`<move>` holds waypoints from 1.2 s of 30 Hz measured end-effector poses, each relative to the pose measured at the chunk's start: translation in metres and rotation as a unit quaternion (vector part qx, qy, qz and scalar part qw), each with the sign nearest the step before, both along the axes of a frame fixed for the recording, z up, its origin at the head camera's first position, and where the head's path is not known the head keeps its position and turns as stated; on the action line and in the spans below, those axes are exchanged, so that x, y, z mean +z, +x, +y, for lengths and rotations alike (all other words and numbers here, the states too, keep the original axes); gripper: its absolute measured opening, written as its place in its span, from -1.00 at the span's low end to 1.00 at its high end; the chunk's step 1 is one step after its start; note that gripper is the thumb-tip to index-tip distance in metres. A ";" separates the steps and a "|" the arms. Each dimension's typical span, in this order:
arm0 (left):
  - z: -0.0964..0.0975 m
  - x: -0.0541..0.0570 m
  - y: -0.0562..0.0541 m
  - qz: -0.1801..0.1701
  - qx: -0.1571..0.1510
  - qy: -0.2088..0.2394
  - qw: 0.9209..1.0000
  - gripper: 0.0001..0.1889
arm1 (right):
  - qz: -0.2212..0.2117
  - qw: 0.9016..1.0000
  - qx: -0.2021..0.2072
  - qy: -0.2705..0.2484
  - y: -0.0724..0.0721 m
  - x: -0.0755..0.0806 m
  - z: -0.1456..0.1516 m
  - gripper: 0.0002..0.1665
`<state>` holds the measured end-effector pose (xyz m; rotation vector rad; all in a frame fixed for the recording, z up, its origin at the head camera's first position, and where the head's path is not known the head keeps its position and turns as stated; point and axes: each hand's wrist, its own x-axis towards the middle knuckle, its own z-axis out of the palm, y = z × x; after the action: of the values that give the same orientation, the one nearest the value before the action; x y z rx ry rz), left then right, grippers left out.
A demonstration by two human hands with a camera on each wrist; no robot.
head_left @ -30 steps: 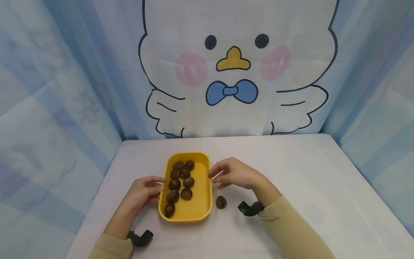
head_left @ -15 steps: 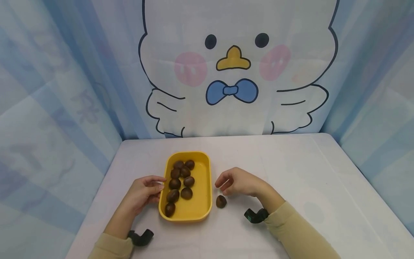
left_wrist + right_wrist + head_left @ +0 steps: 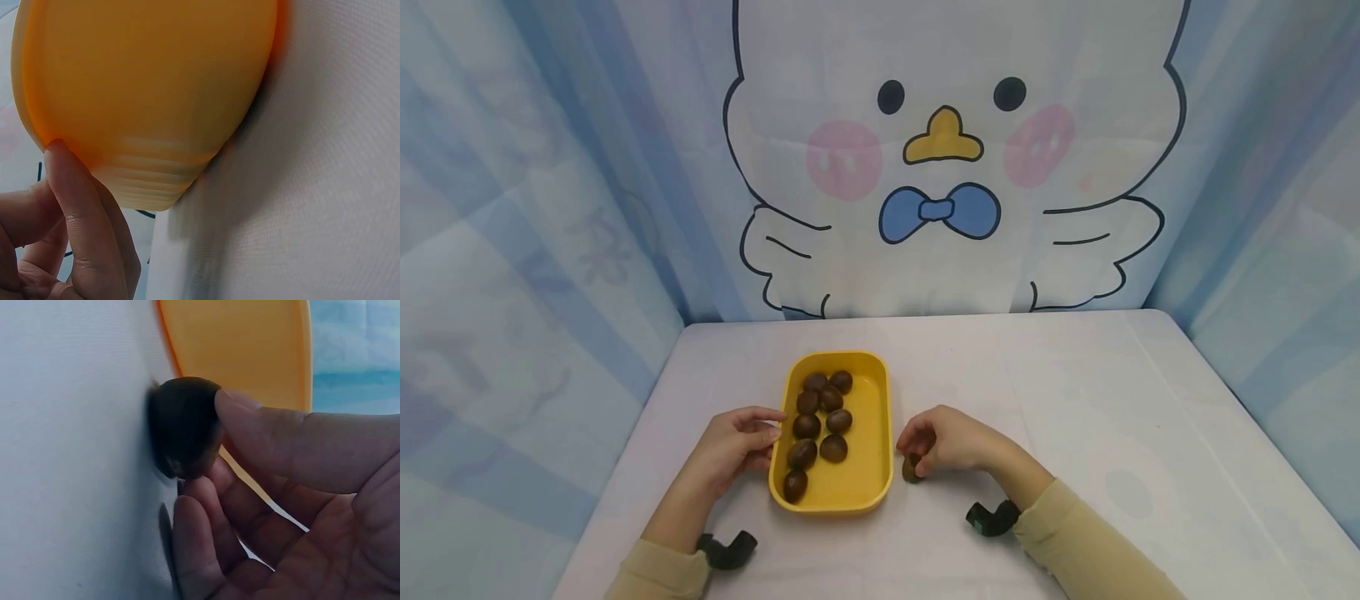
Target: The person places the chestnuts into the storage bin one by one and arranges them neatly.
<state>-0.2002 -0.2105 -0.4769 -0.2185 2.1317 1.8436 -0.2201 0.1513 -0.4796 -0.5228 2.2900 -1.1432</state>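
My right hand (image 3: 951, 440) pinches a chestnut (image 3: 911, 469) between thumb and fingertips, just right of the yellow tray (image 3: 874, 467). In the right wrist view the dark chestnut (image 3: 184, 425) is low against the white cloth, the thumb (image 3: 275, 440) pressing its near side. My left hand (image 3: 733, 446) touches the tray's left rim with its fingertips. From the left wrist, a fingertip (image 3: 59, 153) meets the tray's outer wall (image 3: 150, 81) just under the rim. Several more chestnuts (image 3: 807, 427) lie inside the tray, mostly along its left half.
The tray stands on a table (image 3: 1037, 400) covered with white cloth. Behind it hangs a curtain (image 3: 940, 275) with a cartoon bird, and pale blue curtains close off both sides. A dark camera mount (image 3: 992, 518) sits at each wrist.
My right hand has come down from beside the tray's right rim, toward the near side, and taken hold of the loose chestnut. The left hand and tray have stayed put.
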 end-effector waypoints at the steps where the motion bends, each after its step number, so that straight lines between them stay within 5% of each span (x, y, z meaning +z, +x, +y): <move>1: 0.000 0.000 0.000 0.000 0.000 0.002 1.000 -0.57 | 0.003 1.000 0.000 -0.001 0.001 -0.001 0.000 -0.60; 17: 0.001 0.001 0.002 -0.001 0.001 -0.002 1.000 -0.57 | 0.054 0.998 0.003 0.019 0.016 0.000 -0.005 -0.65; 29: -0.001 0.001 -0.001 -0.001 -0.002 -0.007 1.000 -0.59 | 0.035 0.999 -0.013 -0.004 0.015 -0.005 0.002 -0.68; 36: -0.002 0.000 -0.002 0.000 -0.003 -0.003 1.000 -0.60 | 0.017 0.999 -0.023 -0.034 0.010 0.006 0.008 -0.71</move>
<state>-0.2018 -0.2120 -0.4765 -0.2125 2.1359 1.8344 -0.2103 0.1597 -0.4733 -0.5201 2.3095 -1.2465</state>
